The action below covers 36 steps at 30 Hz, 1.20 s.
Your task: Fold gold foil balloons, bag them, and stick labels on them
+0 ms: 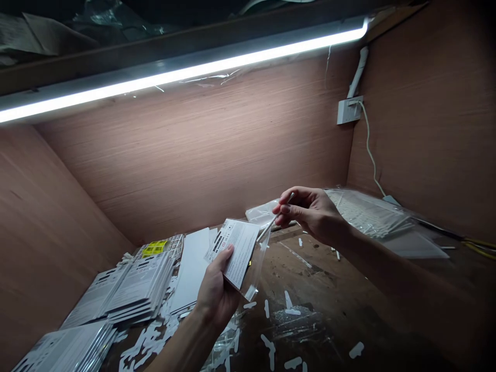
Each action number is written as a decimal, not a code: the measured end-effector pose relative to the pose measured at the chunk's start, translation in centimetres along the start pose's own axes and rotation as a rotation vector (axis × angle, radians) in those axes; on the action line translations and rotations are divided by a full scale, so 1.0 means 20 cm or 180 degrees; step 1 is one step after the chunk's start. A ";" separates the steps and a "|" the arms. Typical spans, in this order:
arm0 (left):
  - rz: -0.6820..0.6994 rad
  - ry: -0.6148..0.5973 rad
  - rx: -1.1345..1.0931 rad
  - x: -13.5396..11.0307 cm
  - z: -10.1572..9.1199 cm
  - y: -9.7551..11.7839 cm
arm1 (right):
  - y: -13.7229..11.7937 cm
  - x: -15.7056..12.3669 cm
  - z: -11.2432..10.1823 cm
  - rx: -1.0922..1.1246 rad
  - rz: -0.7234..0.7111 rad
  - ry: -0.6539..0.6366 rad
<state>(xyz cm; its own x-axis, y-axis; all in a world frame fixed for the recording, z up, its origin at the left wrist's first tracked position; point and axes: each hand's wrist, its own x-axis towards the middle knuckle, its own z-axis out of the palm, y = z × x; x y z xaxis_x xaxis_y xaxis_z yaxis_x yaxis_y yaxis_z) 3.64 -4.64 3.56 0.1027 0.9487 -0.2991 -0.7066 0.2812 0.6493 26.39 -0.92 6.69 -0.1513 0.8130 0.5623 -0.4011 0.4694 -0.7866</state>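
Head view, left hand [215, 294] gripping packet [237, 251], right hand [310, 212] pinching strip [271, 223]

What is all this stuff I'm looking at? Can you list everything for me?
long tube lamp: one, glowing white, under the top shelf.
square wall socket: one, white, back right corner, with a white cable hanging from it.
stacks of printed card packets: several, grey-white, table's left side.
yellow labels: a few, on the rear stack.
pile of clear plastic bags: one, transparent, back right.
small paper strips: many, white, scattered on the table.
wooden worktable: one, dark brown.
printed card in a clear plastic sleeve: one, white, centre.
thin narrow strip: one, white, beside the sleeve's top.
left hand: grips the card.
right hand: pinches the strip.
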 end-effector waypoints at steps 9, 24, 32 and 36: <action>0.0024 -0.0041 0.0059 -0.01 -0.04 -0.04 | 0.00 0.02 -0.02 -0.0027 0.0043 0.0092; 0.0275 -0.0030 0.0137 -0.04 -0.04 -0.05 | -0.01 0.02 -0.04 0.0301 0.0440 -0.0080; 0.0384 0.0135 -0.0270 -0.05 -0.03 -0.07 | -0.02 0.02 -0.04 0.0042 -0.0137 0.0239; 0.0340 0.0161 -0.0484 -0.06 -0.01 -0.08 | -0.02 0.01 -0.03 -0.0068 -0.0414 0.0397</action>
<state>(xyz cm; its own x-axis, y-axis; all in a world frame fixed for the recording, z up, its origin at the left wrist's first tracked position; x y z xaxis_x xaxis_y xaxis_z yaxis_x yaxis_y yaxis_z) 4.47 -6.27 2.79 -0.0112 0.9624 -0.2713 -0.8096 0.1506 0.5674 27.06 -0.64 6.94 0.0143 0.7806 0.6248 -0.3906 0.5796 -0.7152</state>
